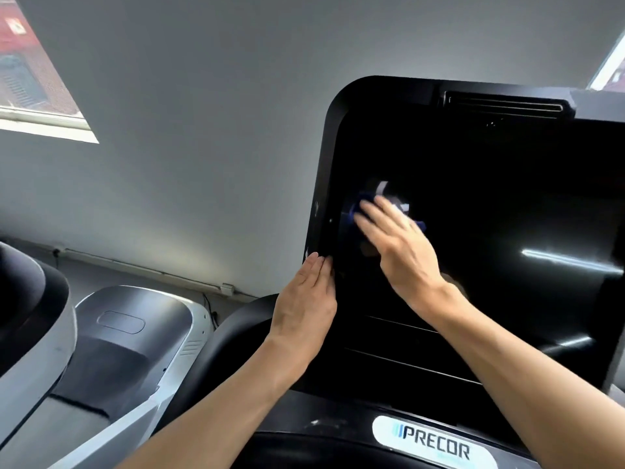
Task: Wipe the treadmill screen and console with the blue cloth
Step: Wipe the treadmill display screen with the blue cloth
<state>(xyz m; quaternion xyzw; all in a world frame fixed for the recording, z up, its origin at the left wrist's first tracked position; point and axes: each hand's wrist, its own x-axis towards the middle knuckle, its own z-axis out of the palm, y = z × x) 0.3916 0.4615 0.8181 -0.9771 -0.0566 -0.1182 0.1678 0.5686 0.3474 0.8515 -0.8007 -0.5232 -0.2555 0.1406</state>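
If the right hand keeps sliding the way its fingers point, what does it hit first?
Probably the screen's raised left bezel. The right hand presses the blue cloth up-left across the screen, near that edge.

counted in view: one treadmill screen (490, 204), dark and unlit. one blue cloth (358, 211), mostly hidden under a hand. two hands: one right hand (399, 245) and one left hand (304, 306). one console (338, 441) bearing one precor badge (436, 445). one vent slot (504, 106) at the top of the screen housing. two windows: one upper left (37, 79), one upper right (608, 69). one neighbouring machine (135, 340) at the left.
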